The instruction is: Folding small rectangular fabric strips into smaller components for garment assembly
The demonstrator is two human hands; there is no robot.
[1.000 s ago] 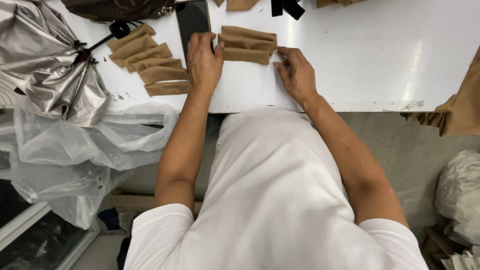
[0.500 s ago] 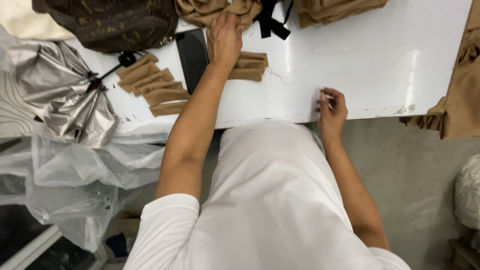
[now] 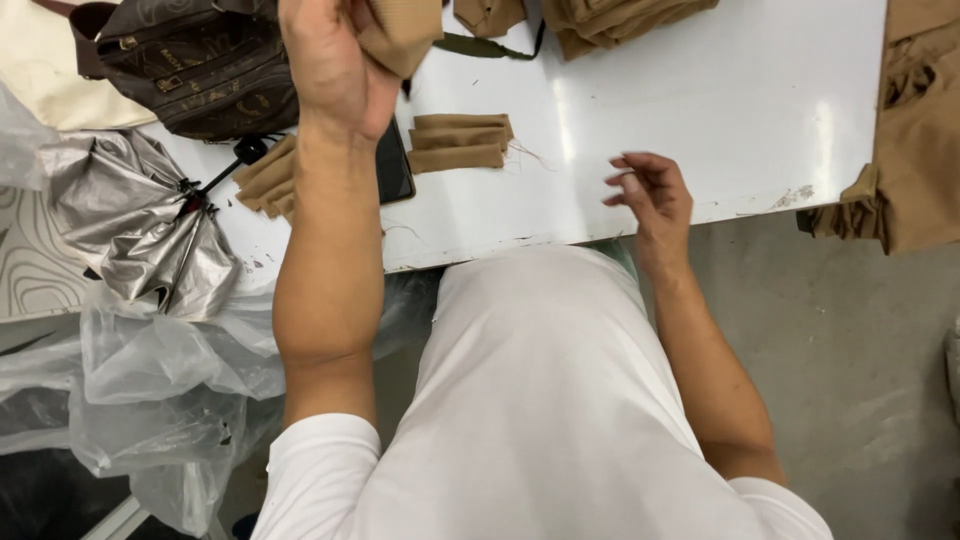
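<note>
**Left hand lifts tan piece, right hand empty over bench**

Left hand (image 3: 335,60) is raised near the top of the view, grip closed on a tan fabric piece (image 3: 400,30). The piece is pinched at the fingers and partly cut off by the frame edge, so its full shape is not visible. What shows hangs to the right of the palm. Long axis can't be told for sure; the visible part looks to run roughly across the frame.

Right hand (image 3: 645,195) hovers just above the near edge of the white bench (image 3: 700,110), fingers loosely curled and part open, holding nothing that I can see. A thin thread may be at the fingertips, too small to tell.

On the bench: folded tan stack (image 3: 460,143), long axis left-right, lying flat just right of a dark phone (image 3: 392,165). More tan pieces (image 3: 268,180) lie left of the forearm. Larger tan pile (image 3: 620,18) at the far edge, brown bag (image 3: 200,65) at far left, silver umbrella (image 3: 130,220) and clear plastic (image 3: 160,370) off the bench's left side.

Risks, as a judgement: one-handed pinch grip could let the piece unfold or slip. The forearm crosses over the phone and the left pieces, so lowering could nudge them. Loose threads by the stack could snag and pull it askew.
</note>
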